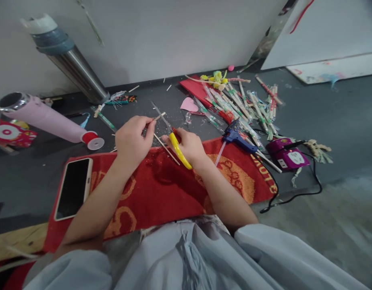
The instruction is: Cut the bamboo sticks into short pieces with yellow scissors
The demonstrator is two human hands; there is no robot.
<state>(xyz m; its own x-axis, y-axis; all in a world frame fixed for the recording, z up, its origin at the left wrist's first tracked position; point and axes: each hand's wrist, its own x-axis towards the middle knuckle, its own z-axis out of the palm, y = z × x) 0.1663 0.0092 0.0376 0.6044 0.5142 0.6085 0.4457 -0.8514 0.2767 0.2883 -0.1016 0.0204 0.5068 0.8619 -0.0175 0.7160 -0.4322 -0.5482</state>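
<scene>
My left hand (134, 137) pinches a short thin wooden stick (159, 116) between thumb and fingers, its end pointing up and right. In my right hand (189, 146) is a pair of scissors (179, 150) with yellow handles. Their blades point up and left, close to the stick's tip; whether they touch it I cannot tell. A longer wooden stick (167, 150) lies slanted between my hands, over the edge of a red towel (161, 197). Small cut pieces and crumbs are scattered on the dark table (143, 94) beyond my fingers.
Right of my hands lies a blue glue gun (238, 137), its cord near a purple power box (287, 155). Behind it is a pile of wrapped sticks (234, 102). At left are a phone (73, 188), a pink bottle (43, 117), a ribbon spool (93, 140) and a steel flask (77, 70).
</scene>
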